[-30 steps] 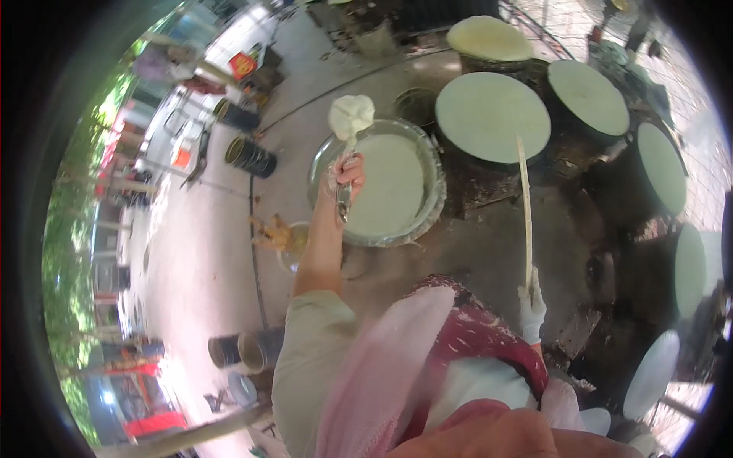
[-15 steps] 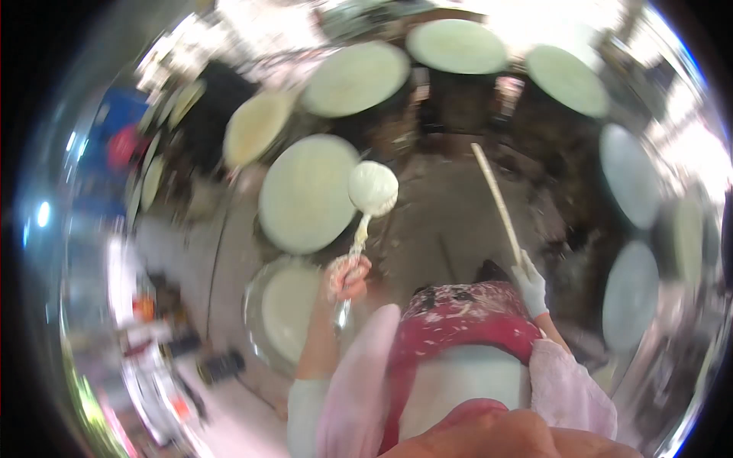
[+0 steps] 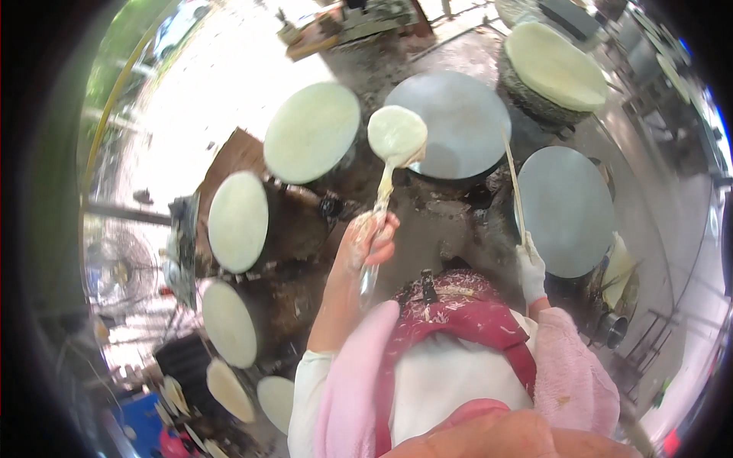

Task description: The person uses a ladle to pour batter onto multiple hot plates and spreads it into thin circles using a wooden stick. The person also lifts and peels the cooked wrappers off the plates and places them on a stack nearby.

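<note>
My left hand (image 3: 368, 244) grips the handle of a metal ladle (image 3: 393, 133) heaped with pale, wet batter, raised over or just before a round grey griddle (image 3: 462, 107). Batter coats the handle and my fingers. My right hand (image 3: 532, 267), in a white glove, holds a long thin wooden stick (image 3: 513, 179) beside a second bare grey griddle (image 3: 569, 214). Pale rounds cover griddles to the left, one at the upper left (image 3: 311, 130) and another (image 3: 237, 221) lower down. A thick pale round (image 3: 555, 65) lies on a dark stand at the upper right.
More pale rounds (image 3: 229, 324) continue down the left, near a fan (image 3: 122, 267) and a blue object (image 3: 141, 427). A cluttered stand (image 3: 351, 23) is at the top. A metal cylinder (image 3: 611, 328) sits low on the right. A dark floor (image 3: 427, 217) lies between the griddles.
My view has swung right, from the basin of batter round to the two bare grey griddles. Both hands have moved with me, still holding the ladle and stick.
</note>
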Available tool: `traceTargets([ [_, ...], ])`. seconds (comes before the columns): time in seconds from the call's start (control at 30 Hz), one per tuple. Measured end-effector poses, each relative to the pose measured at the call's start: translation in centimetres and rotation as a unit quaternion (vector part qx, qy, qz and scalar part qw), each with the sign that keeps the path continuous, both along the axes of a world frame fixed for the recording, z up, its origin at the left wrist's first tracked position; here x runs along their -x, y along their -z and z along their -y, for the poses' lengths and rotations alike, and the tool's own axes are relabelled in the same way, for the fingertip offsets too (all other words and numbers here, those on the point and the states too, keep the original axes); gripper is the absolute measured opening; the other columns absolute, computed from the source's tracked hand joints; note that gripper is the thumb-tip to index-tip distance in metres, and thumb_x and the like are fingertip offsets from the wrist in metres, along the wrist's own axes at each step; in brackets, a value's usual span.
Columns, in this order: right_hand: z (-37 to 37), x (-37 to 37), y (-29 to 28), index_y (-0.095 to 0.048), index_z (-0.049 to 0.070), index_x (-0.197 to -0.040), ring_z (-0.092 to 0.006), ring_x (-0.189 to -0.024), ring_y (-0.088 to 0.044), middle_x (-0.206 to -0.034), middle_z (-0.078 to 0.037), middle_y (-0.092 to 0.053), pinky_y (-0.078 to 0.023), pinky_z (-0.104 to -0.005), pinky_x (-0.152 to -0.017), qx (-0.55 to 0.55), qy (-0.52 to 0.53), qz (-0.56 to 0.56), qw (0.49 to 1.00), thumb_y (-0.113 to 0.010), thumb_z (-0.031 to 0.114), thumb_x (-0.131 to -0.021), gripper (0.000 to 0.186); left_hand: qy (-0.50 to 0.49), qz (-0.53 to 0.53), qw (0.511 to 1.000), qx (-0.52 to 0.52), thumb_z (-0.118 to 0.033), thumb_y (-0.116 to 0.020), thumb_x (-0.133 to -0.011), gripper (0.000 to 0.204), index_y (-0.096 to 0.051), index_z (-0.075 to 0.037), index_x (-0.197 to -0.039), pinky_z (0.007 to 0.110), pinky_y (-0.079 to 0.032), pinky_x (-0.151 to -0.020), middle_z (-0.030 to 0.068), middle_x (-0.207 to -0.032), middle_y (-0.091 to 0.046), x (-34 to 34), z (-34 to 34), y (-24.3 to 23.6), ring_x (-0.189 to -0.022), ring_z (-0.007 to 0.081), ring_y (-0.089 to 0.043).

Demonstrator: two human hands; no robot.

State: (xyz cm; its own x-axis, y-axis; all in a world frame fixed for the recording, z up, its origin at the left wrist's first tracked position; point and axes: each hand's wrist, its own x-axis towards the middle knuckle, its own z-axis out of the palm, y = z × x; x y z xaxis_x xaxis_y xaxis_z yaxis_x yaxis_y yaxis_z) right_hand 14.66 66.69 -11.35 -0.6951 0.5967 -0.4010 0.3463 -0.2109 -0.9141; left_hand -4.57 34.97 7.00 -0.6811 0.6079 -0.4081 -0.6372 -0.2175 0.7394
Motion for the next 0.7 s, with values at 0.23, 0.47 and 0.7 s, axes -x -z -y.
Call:
traceTargets([
  [0.23, 0.3, 11.4, -2.9, -0.038, 0.003, -0.14, -0.0136, -0.118, -0.049, -0.136, -0.011, -0.05, -0.036, -0.0239, -0.099, -0.167, 0.062, -0.058, 0.982, -0.057, 0.013, -0.091, 0.053, 0.116, -0.1, 0.985, 0.085, -0.039, -0.05, -0.095, 0.043, -0.052, 0.003, -0.092, 0.024, -0.024, -0.039, -0.0022, -0.055, -0.037, 14.3, -16.2, 6.2, -0.038, 0.007, -0.032],
  [0.47, 1.6, 18.5, 2.9, -0.034, 0.026, -0.142, -0.0356, -0.067, -0.06, -0.083, -0.016, -0.058, -0.046, -0.0487, -0.06, -0.417, -0.016, 0.281, 0.864, -0.051, 0.041, -0.09, 0.056, 0.137, -0.23, 0.937, 0.225, -0.023, -0.063, -0.087, 0.029, -0.053, 0.004, -0.092, 0.033, -0.043, -0.05, 0.0101, -0.064, -0.055, 21.0, -22.7, 17.4, -0.051, 0.0223, -0.055],
  [0.7, 5.6, 23.8, 1.9, -0.046, 0.022, -0.136, -0.0193, -0.06, -0.056, -0.066, -0.003, -0.053, -0.047, -0.0362, -0.057, -0.079, 0.099, 0.135, 0.983, -0.058, 0.032, -0.09, 0.048, -0.022, -0.55, 0.763, 0.338, -0.02, -0.06, -0.085, 0.051, -0.046, 0.009, -0.124, 0.045, -0.044, -0.087, 0.03, -0.105, -0.059, 27.7, -14.3, 17.1, -0.1, 0.0449, -0.056],
])
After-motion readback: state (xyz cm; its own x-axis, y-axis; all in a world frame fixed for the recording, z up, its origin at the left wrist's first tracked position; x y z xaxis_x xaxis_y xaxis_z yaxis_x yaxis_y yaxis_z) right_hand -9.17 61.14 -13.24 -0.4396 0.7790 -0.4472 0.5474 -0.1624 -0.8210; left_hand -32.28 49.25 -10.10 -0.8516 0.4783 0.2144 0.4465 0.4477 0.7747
